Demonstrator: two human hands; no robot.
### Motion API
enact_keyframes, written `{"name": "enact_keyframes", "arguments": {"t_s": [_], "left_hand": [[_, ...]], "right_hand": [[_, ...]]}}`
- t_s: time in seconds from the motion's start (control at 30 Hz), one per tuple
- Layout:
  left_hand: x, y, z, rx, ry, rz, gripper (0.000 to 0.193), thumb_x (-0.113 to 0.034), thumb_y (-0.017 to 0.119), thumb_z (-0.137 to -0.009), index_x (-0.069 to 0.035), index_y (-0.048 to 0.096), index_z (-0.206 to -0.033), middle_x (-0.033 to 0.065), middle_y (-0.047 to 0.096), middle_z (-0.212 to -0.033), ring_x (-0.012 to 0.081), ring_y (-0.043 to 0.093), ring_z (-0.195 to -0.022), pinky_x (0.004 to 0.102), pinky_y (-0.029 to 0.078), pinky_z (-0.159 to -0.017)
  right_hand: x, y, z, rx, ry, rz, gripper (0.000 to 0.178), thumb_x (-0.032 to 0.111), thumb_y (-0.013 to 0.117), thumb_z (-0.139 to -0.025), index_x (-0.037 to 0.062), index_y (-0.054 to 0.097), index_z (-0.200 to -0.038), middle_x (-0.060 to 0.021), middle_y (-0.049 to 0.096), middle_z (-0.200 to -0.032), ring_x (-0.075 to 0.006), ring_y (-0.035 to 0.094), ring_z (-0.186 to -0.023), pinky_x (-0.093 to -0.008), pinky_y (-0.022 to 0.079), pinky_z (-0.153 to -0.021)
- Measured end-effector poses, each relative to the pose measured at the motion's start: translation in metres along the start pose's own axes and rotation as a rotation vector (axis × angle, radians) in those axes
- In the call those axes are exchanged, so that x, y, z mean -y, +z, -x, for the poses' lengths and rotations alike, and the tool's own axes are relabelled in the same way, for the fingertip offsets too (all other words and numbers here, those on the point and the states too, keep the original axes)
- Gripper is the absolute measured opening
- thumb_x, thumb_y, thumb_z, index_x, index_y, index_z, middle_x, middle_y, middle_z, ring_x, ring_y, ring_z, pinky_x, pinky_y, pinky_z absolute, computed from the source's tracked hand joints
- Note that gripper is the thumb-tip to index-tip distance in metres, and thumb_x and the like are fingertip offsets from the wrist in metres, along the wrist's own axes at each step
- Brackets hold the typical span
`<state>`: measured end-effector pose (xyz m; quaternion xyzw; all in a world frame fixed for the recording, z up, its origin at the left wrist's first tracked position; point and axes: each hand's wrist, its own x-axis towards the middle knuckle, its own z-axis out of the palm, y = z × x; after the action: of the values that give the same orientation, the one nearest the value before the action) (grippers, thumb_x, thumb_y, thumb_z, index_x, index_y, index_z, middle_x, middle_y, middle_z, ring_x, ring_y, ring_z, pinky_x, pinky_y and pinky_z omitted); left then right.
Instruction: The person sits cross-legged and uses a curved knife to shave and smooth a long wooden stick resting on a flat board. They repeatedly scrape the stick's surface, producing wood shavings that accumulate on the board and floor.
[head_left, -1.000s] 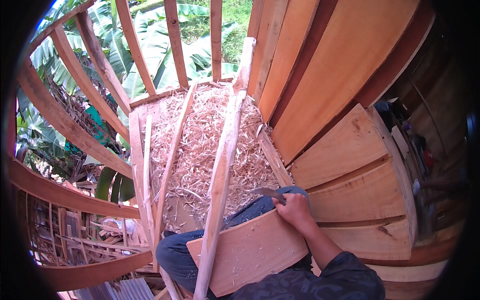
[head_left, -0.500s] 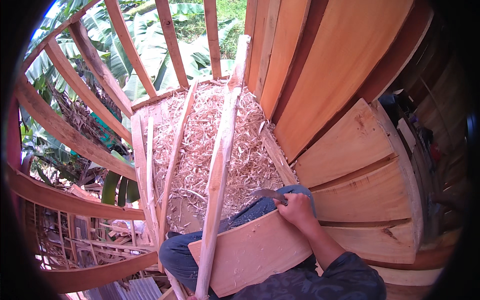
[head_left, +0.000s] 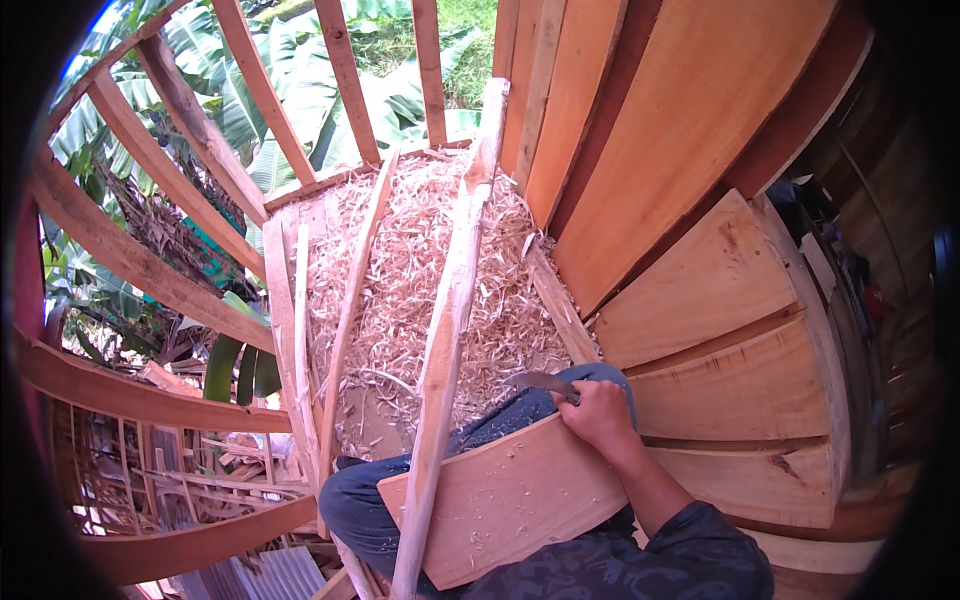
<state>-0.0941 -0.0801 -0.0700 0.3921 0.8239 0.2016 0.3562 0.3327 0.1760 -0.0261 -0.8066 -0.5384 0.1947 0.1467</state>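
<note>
Right hand: A bare right hand (head_left: 600,412) closes its fingers around the grip of a knife (head_left: 543,382), to the right of the pole.
Left hand: Out of sight; whether it holds the pole, or anything else, cannot be told.
Blade: The dark, curved steel reaches leftward toward the pole, its tip near the wood but apart from it.
Pole: A long, pale, roughly hewn pole (head_left: 445,345) lies to the left of the right hand, the only one in view; its long axis runs away from the wearer, leaning slightly right at the far end, so that the knife points across its length.
Lap board: A flat board (head_left: 525,495), flecked with chips, lies over the thighs, mostly right of the pole, which crosses above its left end.
Legs: Blue jeans (head_left: 362,500) show on both sides of the pole.
Shavings: Curled wood shavings (head_left: 415,250) spread thickly on both sides of the pole.
Strips: Two slimmer strips (head_left: 357,265) lie to the left of the pole.
Walls: Broad planks (head_left: 690,150) rise to the right of the pole; open slats (head_left: 265,85) stand to its left, with large green leaves (head_left: 320,120) behind.
</note>
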Motion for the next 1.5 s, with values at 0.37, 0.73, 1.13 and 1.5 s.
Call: {"name": "enact_keyframes", "arguments": {"t_s": [0.37,0.73,1.13,1.5], "left_hand": [[-0.006,-0.002,0.004,-0.026,0.029,0.022,0.041,-0.037,0.041,-0.094,-0.003,0.053,-0.074,0.0066,0.048,-0.060,0.0171,0.045,-0.059,0.0356,0.037,-0.055],[-0.011,0.003,0.011,-0.011,-0.023,0.030,0.041,-0.034,0.043,-0.094,-0.001,0.052,-0.071,0.0065,0.048,-0.060,0.0163,0.045,-0.059,0.0347,0.037,-0.055],[-0.024,0.027,0.039,-0.026,-0.065,0.097,0.041,-0.030,0.045,-0.094,0.000,0.051,-0.068,0.0064,0.048,-0.059,0.0154,0.045,-0.059,0.0338,0.037,-0.055],[-0.077,0.034,0.048,-0.039,-0.018,0.136,0.039,-0.029,0.049,-0.093,0.002,0.055,-0.071,0.0134,0.052,-0.059,0.0196,0.051,-0.057,0.0338,0.040,-0.057]], "right_hand": [[0.007,0.002,-0.003,0.023,-0.007,0.016,0.031,0.038,0.065,-0.077,0.0071,0.069,-0.076,-0.0191,0.064,-0.068,-0.0374,0.064,-0.069,-0.0465,0.052,-0.067],[0.006,0.003,-0.004,0.032,0.004,0.052,0.030,0.037,0.066,-0.076,0.0069,0.068,-0.076,-0.0178,0.065,-0.068,-0.0367,0.064,-0.069,-0.0459,0.052,-0.067],[-0.002,0.002,-0.007,-0.018,-0.058,0.011,0.029,0.033,0.068,-0.076,0.0048,0.066,-0.069,-0.0194,0.061,-0.063,-0.0388,0.062,-0.064,-0.0468,0.049,-0.062],[0.000,0.006,0.004,-0.087,-0.092,-0.215,0.039,0.022,0.066,-0.085,-0.0042,0.050,-0.061,-0.0060,0.038,-0.048,-0.0136,0.035,-0.047,-0.0344,0.029,-0.046]]}}
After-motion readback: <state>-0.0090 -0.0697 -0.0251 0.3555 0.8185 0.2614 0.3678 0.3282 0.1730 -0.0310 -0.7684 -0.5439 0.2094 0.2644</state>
